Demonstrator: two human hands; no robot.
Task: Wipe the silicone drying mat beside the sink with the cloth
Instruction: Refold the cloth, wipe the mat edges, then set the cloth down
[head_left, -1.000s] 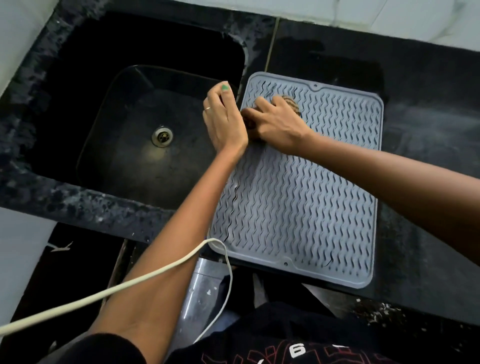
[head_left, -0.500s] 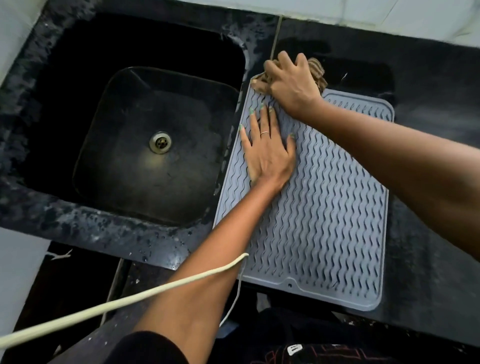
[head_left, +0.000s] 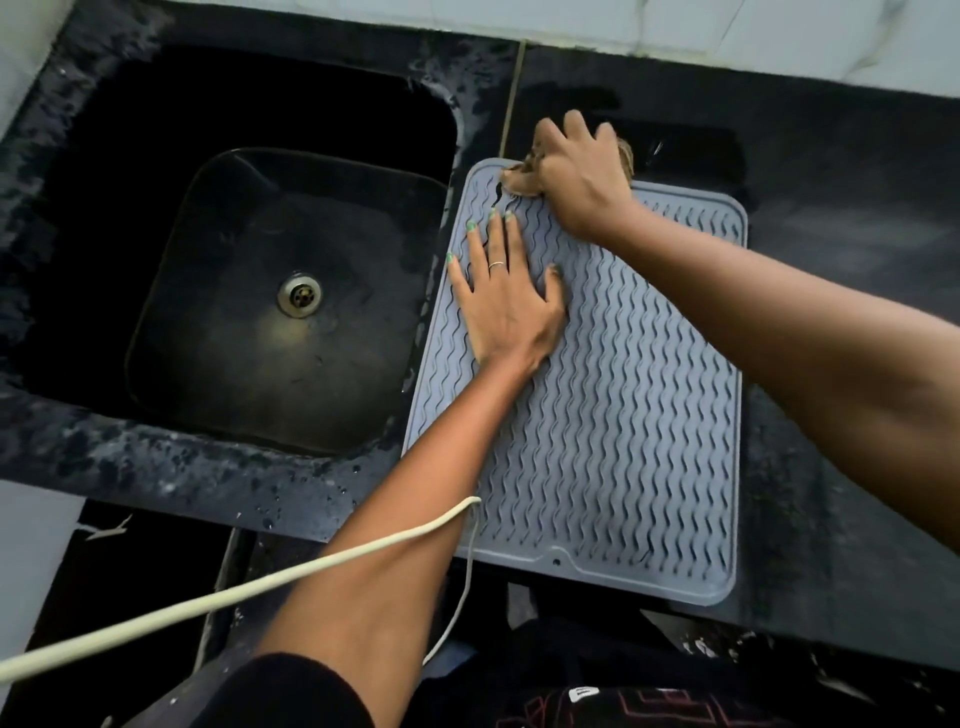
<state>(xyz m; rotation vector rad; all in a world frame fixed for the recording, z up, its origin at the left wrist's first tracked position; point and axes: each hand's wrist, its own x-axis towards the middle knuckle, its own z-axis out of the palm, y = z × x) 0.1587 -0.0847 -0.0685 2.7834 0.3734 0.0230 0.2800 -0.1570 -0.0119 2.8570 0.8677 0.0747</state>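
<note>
The mat (head_left: 613, 405) looks soft and slippery – left hand (head_left: 506, 306) presses it flat with fingers spread, right hand (head_left: 582, 176) clamps the cloth (head_left: 519, 179) at the mat's far corner by the sink (head_left: 249, 291).

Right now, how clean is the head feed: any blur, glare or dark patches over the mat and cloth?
Head view: dim, uneven light; the sink falls into deep shadow, with a faint sheen near its drain. The grey mat and left hand read sharp. The right hand hides most of the cloth. Wide-angle bending at the frame edges; the right forearm looks soft.
</note>
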